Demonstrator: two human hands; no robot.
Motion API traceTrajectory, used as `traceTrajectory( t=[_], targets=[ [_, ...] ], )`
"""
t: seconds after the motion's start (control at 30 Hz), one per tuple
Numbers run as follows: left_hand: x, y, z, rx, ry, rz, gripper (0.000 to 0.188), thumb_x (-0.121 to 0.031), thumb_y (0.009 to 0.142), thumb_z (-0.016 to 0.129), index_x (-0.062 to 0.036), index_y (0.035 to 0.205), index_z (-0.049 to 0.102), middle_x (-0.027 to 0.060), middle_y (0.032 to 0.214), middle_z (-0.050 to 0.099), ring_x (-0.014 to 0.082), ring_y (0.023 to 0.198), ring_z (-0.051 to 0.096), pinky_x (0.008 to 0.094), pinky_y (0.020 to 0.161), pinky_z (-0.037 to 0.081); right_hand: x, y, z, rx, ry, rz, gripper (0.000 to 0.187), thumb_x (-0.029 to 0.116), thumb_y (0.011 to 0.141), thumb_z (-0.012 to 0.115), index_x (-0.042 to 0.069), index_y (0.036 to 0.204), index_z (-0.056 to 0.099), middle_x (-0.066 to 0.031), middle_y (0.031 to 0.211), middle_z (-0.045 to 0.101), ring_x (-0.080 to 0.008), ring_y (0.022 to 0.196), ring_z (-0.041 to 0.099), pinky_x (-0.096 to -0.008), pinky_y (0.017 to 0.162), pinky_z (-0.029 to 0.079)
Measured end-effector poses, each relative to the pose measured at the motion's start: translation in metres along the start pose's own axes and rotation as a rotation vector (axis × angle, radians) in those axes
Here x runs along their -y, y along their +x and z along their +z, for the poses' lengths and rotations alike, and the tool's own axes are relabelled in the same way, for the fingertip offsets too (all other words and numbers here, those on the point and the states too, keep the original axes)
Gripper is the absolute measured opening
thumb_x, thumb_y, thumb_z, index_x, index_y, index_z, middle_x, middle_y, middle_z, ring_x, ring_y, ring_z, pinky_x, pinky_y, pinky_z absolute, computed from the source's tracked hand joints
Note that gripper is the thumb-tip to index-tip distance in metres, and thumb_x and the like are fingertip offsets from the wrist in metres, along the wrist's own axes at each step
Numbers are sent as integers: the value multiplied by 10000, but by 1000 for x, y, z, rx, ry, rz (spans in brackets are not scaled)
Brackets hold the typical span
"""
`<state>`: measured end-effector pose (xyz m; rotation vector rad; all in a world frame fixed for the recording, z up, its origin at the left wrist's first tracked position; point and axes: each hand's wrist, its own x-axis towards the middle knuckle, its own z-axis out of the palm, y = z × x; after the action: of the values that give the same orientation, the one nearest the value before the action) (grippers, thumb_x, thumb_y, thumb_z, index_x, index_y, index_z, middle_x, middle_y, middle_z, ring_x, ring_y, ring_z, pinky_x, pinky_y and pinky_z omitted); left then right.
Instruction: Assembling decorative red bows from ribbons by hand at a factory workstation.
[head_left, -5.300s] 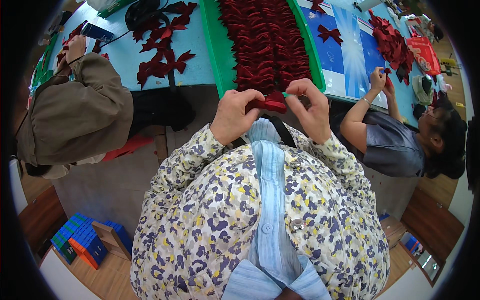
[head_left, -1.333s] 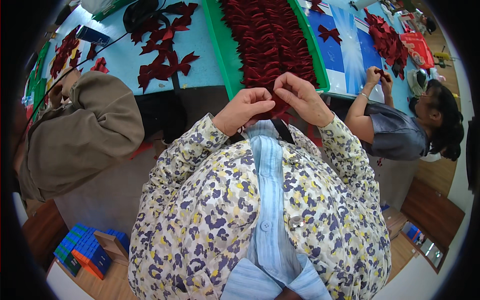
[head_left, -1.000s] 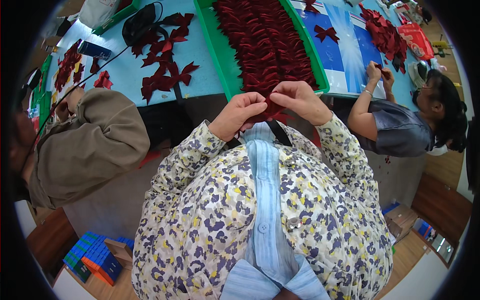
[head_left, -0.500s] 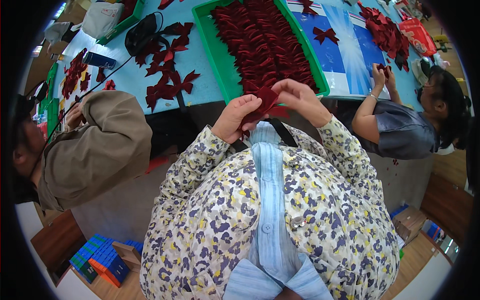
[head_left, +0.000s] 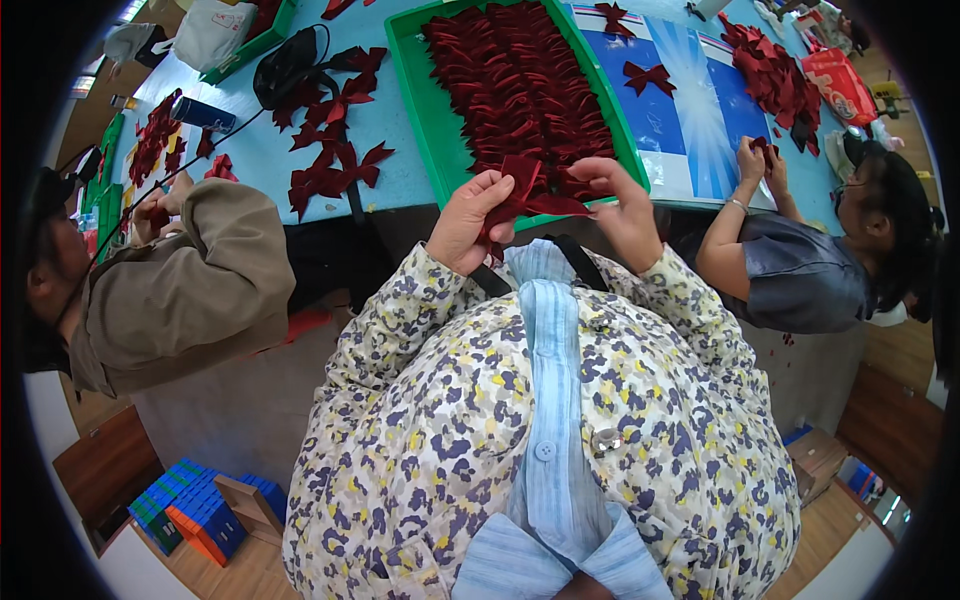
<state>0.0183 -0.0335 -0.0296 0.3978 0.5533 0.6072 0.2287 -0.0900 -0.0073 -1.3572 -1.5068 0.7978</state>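
Note:
A dark red fabric bow (head_left: 517, 190) is held in front of my chest, just off the table's near edge. My left hand (head_left: 468, 222) is closed on its body, the thumb pressed across the cloth and the fingers curled behind. One pointed tail of the bow stretches sideways to my right hand (head_left: 628, 215), whose thumb and lower fingers pinch the tip while the index finger arches above. Right behind my hands stands a green tray (head_left: 418, 120) packed with rows of similar dark red bows (head_left: 510, 85).
Loose bows (head_left: 335, 165) lie left of the tray, near a black pouch (head_left: 285, 68) and a dark blue can (head_left: 203, 114). Right of it are a blue-and-white printed sheet (head_left: 700, 110) and a red heap (head_left: 770, 70). People sit on both sides, handling red pieces.
My right hand has moved slightly right and down, drawing the bow's tail out sideways. The bow now shows flatter and more spread. My left hand keeps its hold.

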Motion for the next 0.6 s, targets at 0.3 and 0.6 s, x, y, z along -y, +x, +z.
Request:
traceTrajectory(
  t=[0.3, 0.6],
  targets=[
    [10, 1, 3, 82, 191, 116, 90, -155, 905, 555, -66, 899, 551, 1, 810, 599, 49, 581, 530, 193, 485, 453, 1, 8, 5, 557, 340, 770, 278, 273, 845, 634, 15, 952, 634, -6, 833, 614, -53, 752, 541, -187, 667, 423],
    [10, -1, -1, -7, 188, -23, 96, -166, 926, 521, -71, 934, 531, 16, 791, 596, 93, 632, 575, 224, 575, 486, 7, -3, 15, 362, 54, 146, 167, 56, 775, 665, -19, 917, 619, -18, 862, 638, -66, 780, 565, -224, 715, 460]
  ],
)
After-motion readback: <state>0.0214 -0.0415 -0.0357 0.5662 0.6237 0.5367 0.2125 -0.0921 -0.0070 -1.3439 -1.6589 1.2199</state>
